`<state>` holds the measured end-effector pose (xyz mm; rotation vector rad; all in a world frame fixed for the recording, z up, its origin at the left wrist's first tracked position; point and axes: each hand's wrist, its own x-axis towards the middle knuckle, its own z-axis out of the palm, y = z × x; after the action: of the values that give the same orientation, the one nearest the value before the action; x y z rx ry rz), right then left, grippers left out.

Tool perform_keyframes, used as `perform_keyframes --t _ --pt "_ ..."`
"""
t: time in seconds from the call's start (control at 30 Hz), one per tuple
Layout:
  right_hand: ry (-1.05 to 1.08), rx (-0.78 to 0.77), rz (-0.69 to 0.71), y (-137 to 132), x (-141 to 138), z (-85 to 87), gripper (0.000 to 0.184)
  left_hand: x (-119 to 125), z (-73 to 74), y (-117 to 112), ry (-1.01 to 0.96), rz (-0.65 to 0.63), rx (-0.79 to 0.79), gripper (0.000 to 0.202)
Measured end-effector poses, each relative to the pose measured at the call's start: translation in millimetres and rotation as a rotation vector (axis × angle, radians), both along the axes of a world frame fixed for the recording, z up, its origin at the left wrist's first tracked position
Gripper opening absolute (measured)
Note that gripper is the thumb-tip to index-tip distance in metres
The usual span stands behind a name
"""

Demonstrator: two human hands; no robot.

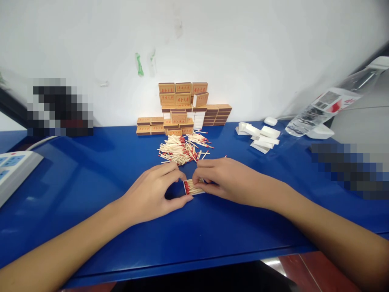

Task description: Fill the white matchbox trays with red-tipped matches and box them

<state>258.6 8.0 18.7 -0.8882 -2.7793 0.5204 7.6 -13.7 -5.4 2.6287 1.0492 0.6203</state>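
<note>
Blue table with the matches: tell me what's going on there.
A person is handling a small white tray of matches on the blue table. The left hand has its thumb and forefinger spread around the tray's left end, where red heads show; the right hand has its fingertips over the other end. Beyond the hands lies a pile of loose matches, with stacked matchboxes behind it and more white trays to the right.

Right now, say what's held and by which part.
The left hand appears to hold the matchbox tray by its left end, between thumb and finger. The right hand covers the other end; whether it grips matches cannot be told.
</note>
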Motion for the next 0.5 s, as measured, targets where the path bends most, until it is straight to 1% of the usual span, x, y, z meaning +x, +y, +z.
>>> perform_keyframes --t 0.23,0.5 --pt "-0.013 -0.029 -0.006 0.9 -0.4 0.5 0.008 0.2 -1.1 0.1 -0.006 0.006 -0.011 0.023" --pt "-0.067 0.058 -0.085 -3.2 -6.3 2.1 0.014 -0.4 -0.1 -0.2 -0.008 0.007 -0.014 0.023"
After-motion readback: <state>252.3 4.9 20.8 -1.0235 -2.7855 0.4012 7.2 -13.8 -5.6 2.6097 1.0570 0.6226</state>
